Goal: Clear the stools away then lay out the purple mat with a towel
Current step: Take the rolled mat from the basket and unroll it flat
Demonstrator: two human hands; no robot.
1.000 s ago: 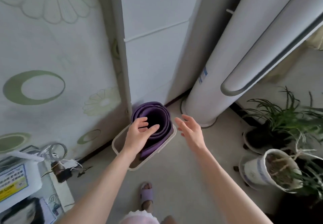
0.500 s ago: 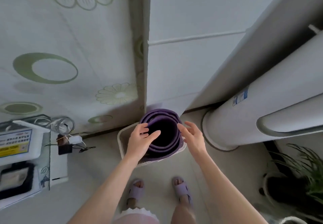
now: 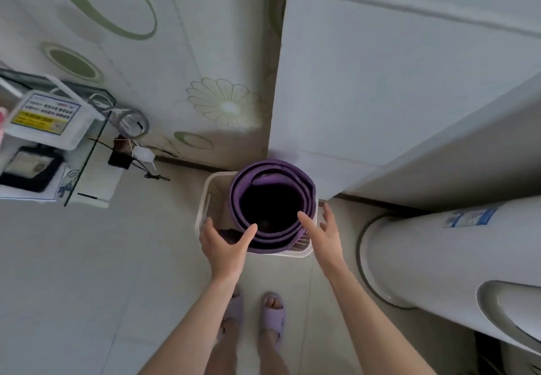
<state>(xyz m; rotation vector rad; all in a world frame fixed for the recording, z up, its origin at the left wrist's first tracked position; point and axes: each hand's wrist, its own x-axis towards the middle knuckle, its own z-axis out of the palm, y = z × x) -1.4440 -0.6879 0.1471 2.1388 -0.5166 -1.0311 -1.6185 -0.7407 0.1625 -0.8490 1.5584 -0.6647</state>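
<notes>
A rolled purple mat (image 3: pixel 240 199) stands upright in a white slatted basket (image 3: pixel 206 199) on the floor, against the wall corner. I look straight down its dark hollow core. My left hand (image 3: pixel 224 244) wraps the roll's near left edge, thumb over the rim into the hollow. My right hand (image 3: pixel 322 235) is at the roll's right side with fingers spread, thumb at the rim; whether it presses on the mat is unclear. No towel or stool is in view.
A tall white cylindrical floor unit (image 3: pixel 445 254) stands close on the right. A glass-topped shelf (image 3: pixel 87 152) with boxes and cables sits at the left. Patterned wall panels rise behind the basket. My feet in purple slippers (image 3: pixel 272 316) stand on pale floor tiles just before the basket.
I have stepped closer and now look straight down onto the roll. My left hand slid lower round its left edge, and my right hand came up against its right side.
</notes>
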